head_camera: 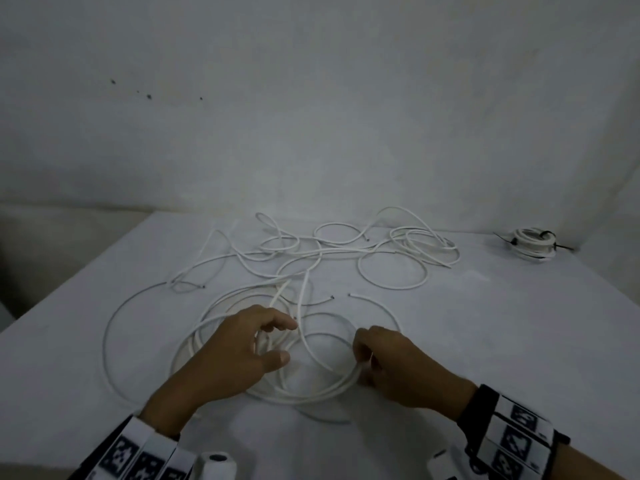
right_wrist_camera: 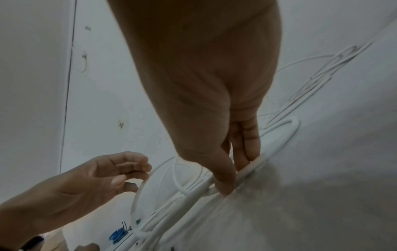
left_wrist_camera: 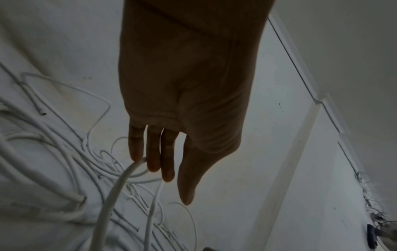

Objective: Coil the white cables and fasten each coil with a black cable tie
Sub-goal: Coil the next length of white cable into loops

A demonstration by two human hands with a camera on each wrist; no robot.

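Dim, flat, greyish light throughout; soft focus and noise across all three views; no glare; faint shadow on the tabletop [head_camera: 450, 341] beneath the hands; strong wide-angle bending at the edges; backlit, near-silhouetted left hand [left_wrist_camera: 184, 95] in its wrist view; blurred, murky lower right corner under the right hand [right_wrist_camera: 206, 101].

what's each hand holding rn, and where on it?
Right hand pinches the white cable coil at its near-right bunched strands. Left hand only touches a strand, gripping nothing.
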